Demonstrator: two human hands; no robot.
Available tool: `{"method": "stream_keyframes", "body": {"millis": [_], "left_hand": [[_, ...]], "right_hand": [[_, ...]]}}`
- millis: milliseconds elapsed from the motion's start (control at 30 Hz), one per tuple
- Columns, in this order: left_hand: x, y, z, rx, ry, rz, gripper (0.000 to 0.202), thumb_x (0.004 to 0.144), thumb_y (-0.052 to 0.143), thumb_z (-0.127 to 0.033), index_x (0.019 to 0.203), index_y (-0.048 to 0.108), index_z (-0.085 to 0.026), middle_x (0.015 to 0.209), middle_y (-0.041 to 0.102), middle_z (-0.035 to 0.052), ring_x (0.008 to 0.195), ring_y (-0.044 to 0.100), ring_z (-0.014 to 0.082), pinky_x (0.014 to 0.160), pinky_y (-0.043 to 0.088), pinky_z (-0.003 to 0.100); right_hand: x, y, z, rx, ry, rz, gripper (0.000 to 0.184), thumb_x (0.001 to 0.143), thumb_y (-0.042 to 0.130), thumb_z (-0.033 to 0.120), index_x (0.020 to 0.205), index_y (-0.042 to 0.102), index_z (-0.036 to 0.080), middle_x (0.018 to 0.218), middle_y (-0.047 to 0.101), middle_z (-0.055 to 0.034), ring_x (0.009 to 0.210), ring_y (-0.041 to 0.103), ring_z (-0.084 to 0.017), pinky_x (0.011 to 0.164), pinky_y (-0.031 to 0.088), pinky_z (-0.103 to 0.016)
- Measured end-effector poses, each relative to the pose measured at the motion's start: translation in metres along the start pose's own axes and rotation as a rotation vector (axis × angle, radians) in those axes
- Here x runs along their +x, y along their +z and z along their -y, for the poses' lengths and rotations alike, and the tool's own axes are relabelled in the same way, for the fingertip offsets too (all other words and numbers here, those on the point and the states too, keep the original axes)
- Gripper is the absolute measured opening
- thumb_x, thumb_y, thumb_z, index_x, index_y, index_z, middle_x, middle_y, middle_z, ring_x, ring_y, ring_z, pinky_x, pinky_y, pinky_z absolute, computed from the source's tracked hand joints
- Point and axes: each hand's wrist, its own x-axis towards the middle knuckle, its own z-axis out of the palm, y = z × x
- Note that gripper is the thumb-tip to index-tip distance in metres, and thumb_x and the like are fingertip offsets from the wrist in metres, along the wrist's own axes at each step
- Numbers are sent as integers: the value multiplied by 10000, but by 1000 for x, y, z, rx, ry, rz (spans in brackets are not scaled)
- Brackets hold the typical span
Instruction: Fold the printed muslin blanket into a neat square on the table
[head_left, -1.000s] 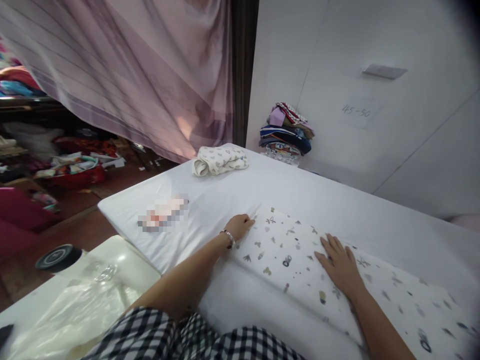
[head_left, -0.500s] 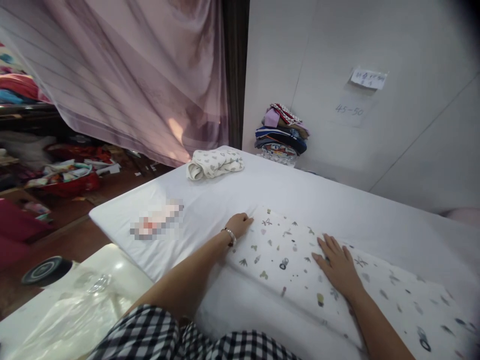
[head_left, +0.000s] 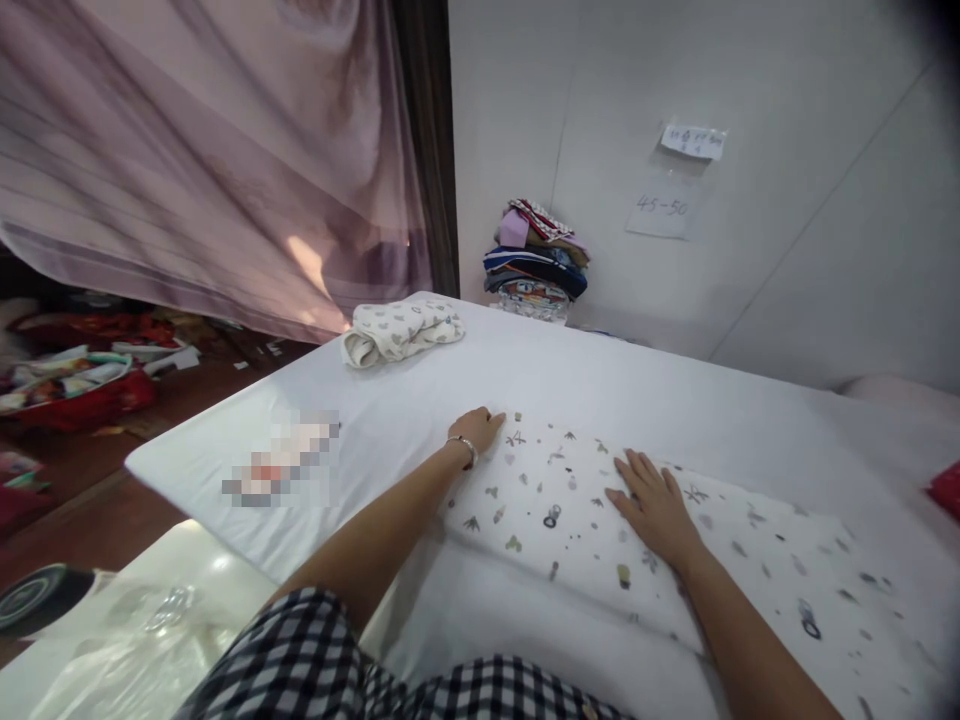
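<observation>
Head view: taking the middle of the printed white cloth (head_left: 555, 480) as the clock's hub, the cloth lay spread over the near side of the white-covered bench (head_left: 675, 400), running away toward four o'clock. The left hand (head_left: 478, 430), a bracelet (head_left: 466, 451) at its wrist, was at the cloth's corner toward ten o'clock, fingers bent; whether that grip was clenched on the fabric or merely resting there, I could not tell. Its placing probably fixed the corner. The right hand (head_left: 654, 505) lay palm down at three o'clock, grip released and fingers spread on the cloth; so broad a contact presumably stopped the soft fabric sliding, while the gap between the hands seemed to keep that stretch smooth. Farther off toward half past ten, a rolled cloth (head_left: 405, 332) with a similar pattern sat near the bench's far corner, perhaps to leave the hands room. At nine o'clock lay a pixelated item (head_left: 281, 465), impossible to identify. Crumpled clear plastic (head_left: 142, 620) lay toward eight on a second pale surface (head_left: 225, 570), and a stack of folded clothes (head_left: 536, 265) rose beyond the bench at twelve, likely piled to save space.
</observation>
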Motion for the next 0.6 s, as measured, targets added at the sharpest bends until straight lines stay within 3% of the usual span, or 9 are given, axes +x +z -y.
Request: {"method": "stream_keyframes", "body": {"millis": [267, 333, 467, 533, 600], "left_hand": [[5, 2, -2, 114, 30, -12, 420, 826, 364, -481, 1018, 555, -161, 1076, 611, 135, 995, 566, 255, 789, 427, 335], [0, 1, -6, 149, 78, -62, 425, 837, 355, -453, 1081, 527, -151, 1135, 580, 135, 1032, 544, 250, 825, 419, 335], [-19, 6, -18, 263, 367, -274, 521, 849, 341, -440, 1259, 412, -125, 1335, 421, 137, 1223, 380, 242, 985, 312, 363], [-27, 13, -19, 324, 517, -297, 578, 845, 324, -482, 1302, 379, -132, 1414, 311, 121, 1309, 240, 254, 1054, 190, 430], [-29, 21, -17, 366, 566, -235, 636, 831, 304, -530, 1328, 357, -137, 1443, 250, 107, 1333, 175, 270, 1063, 126, 486]], "right_hand": [[2, -7, 4, 55, 14, 25, 635, 859, 226, 596, 1366, 318, 225, 1464, 183, -25, 1348, 120, -213, 1077, 104, -464], [3, -9, 5, 72, 23, 35, 636, 859, 230, 595, 1364, 325, 220, 1465, 179, -30, 1349, 115, -214, 1078, 88, -463], [4, -15, 5, 131, 25, 72, 648, 854, 237, 605, 1369, 317, 221, 1472, 146, -35, 1352, 89, -220, 1077, 56, -461], [5, -19, 5, 167, 34, 88, 668, 844, 244, 622, 1375, 304, 221, 1474, 133, -41, 1353, 80, -222, 1077, 41, -459], [6, -22, 6, 202, 38, 98, 683, 838, 240, 635, 1381, 290, 223, 1476, 119, -43, 1354, 67, -221, 1076, 25, -457]]}}
